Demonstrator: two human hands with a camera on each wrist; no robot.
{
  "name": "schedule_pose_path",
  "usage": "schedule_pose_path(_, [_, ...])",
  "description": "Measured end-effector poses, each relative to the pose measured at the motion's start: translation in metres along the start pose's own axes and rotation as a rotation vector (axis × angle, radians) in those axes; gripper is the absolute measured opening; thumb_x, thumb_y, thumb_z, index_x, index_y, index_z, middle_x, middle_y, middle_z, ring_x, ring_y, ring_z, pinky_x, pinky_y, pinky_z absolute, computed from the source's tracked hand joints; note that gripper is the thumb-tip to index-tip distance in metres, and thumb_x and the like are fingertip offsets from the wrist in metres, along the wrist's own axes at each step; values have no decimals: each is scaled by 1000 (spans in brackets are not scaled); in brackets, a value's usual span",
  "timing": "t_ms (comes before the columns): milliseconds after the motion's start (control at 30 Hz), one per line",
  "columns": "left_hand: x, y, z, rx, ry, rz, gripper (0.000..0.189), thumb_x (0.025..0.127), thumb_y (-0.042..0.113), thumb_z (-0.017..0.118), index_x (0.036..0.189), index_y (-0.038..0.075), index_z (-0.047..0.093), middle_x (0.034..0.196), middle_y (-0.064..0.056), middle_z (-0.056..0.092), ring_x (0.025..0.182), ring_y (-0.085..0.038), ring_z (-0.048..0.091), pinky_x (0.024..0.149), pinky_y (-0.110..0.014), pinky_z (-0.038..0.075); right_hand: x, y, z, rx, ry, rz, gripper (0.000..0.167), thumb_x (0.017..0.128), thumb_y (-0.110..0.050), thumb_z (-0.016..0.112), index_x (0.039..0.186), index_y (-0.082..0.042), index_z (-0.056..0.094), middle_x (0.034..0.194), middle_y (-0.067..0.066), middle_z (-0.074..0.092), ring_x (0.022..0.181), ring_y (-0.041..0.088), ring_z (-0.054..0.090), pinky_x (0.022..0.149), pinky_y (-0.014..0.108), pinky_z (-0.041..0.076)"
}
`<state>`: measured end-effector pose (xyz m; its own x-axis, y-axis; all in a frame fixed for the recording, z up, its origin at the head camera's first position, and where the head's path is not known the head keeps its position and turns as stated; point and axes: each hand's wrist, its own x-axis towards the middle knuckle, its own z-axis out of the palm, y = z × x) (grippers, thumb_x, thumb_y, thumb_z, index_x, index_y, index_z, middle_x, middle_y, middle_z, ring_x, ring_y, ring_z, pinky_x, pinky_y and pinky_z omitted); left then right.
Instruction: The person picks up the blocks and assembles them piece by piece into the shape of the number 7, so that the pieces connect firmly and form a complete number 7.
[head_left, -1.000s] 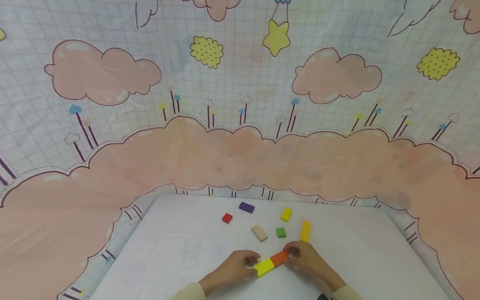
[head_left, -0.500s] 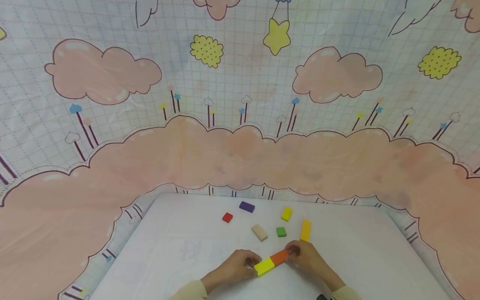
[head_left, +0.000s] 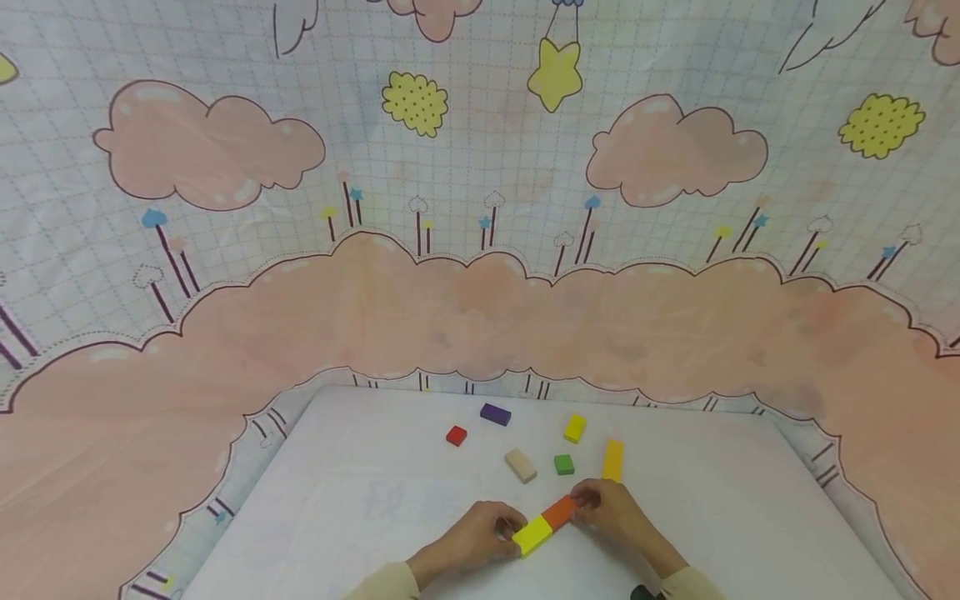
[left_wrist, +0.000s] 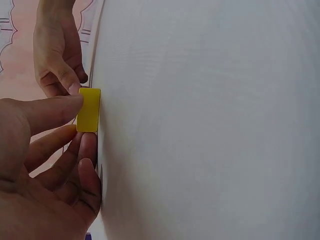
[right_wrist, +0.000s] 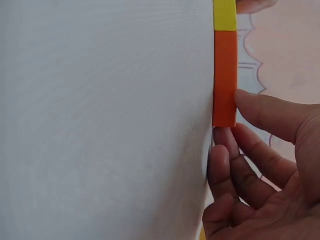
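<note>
In the head view a yellow block (head_left: 532,536) and an orange block (head_left: 558,512) lie end to end in a slanted row near the front of the white table. My left hand (head_left: 483,533) pinches the outer end of the yellow block; the left wrist view shows its thumb (left_wrist: 60,109) on that block's edge and fingertips below. At the row's other end my right hand (head_left: 611,510) holds the orange block, thumb (right_wrist: 265,112) against its side and fingers curled at its end. In the right wrist view the two blocks meet flush.
Beyond the hands lie a beige block (head_left: 521,465), a green block (head_left: 564,465), a red block (head_left: 456,436), a purple block (head_left: 495,414) and a smaller yellow block (head_left: 574,428). An amber block (head_left: 612,460) sits just behind the right hand. Patterned cloth (head_left: 480,308) rises behind the table (head_left: 360,450).
The joined row has turned slightly, its yellow end shifting a little right and nearer while the orange end edges away. Both hands keep their hold; the other blocks stay put.
</note>
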<state>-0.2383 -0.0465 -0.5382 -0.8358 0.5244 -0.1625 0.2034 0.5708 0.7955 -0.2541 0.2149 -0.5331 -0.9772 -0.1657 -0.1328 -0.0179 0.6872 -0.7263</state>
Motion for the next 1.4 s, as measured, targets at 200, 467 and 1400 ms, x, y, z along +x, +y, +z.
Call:
schedule_pose_path(200, [2,-1,4,2,5,-2,31,82,14,79,112,15,71,91,12,65,78,-4,54,72,-19,49,3,2,1,1,-10,-12,26,80,-9,77,106,-10,70,96,-2,70,84,12,59,76,30,54])
schedule_pose_path(467, [1,2,6,-6,6,4,33,80,14,80,112,13,71,88,12,63,78,-4,54,71,-19,48,7,0,2,-8,-18,-27,28,80,-11,78,108,-11,71,98,-2,71,87,14,58,79,32,52])
schedule_pose_path(1400, [-9,11,14,13,-24,-11,38,80,16,80,115,8,68,82,10,59,75,-4,51,70,-19,46,9,-6,8,-33,-50,-85,26,81,-10,77,107,-14,73,102,-1,71,90,15,58,83,37,52])
